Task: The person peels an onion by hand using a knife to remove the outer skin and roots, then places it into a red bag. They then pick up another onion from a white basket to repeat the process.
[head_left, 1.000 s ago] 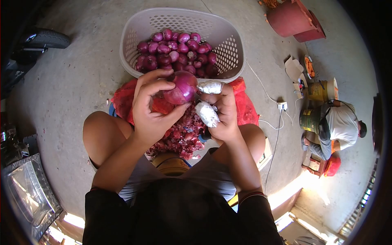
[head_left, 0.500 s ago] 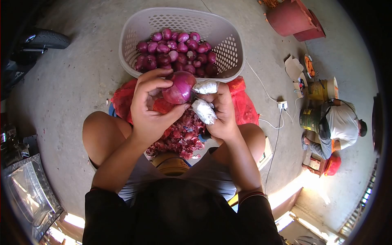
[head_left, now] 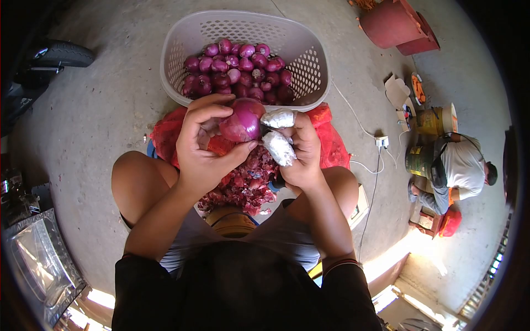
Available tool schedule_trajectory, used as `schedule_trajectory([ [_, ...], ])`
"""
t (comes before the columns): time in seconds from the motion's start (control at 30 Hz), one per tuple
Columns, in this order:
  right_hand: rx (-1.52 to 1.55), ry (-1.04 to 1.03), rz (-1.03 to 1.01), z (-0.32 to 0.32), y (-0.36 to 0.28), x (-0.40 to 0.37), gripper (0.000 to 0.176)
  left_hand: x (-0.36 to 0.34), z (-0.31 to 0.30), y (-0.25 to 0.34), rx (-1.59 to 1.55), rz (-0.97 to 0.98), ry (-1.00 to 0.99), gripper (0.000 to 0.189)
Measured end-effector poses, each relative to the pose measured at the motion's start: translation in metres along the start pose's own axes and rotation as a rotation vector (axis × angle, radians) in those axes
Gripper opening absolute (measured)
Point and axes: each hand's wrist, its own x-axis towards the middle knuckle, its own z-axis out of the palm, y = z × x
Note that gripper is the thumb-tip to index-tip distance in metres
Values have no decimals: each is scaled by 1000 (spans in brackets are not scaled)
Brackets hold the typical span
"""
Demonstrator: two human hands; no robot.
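A large red onion (head_left: 243, 119) is gripped by my left hand (head_left: 199, 146), fingers over its far side and thumb beneath. My right hand (head_left: 305, 151) is closed at the onion's right end. Silvery wrapping (head_left: 279, 148) covers its thumb and forefinger. What those two fingertips pinch, if anything, is hidden. Beyond my hands, a grey plastic basket (head_left: 171, 60) holds a heap of red onions (head_left: 241, 69). Below my hands lies a pile of onion skins (head_left: 243, 185), with red mesh sacking (head_left: 329, 143) around it.
At the right a person (head_left: 464, 165) bends beside buckets (head_left: 430, 121). A power strip (head_left: 382, 142) with white cables lies on the concrete floor (head_left: 127, 105). Red tubs (head_left: 392, 25) are at the upper right, and a wheel (head_left: 63, 53) is at the left.
My right thumb has shifted slightly, its wrapped tip now a little higher and further right. The onion has turned slightly in my left hand.
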Motion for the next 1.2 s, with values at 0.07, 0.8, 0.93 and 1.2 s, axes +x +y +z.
schedule_trajectory([
  [0.07, 27, 11, -3, -2, 1, 2, 34, -1, 0, -1, -11, -1, -7, 56],
  [0.8, -299, -131, -105, -18, 3, 3, 46, -2, 3, 6, -231, -177, 3, 53],
  [0.93, -358, -132, -110, -18, 2, 4, 43, -1, 2, 4, -227, -168, 4, 53],
  [1.2, -326, -105, -82, -16, 2, 3, 39, -2, 1, 4, -214, -182, -1, 53],
])
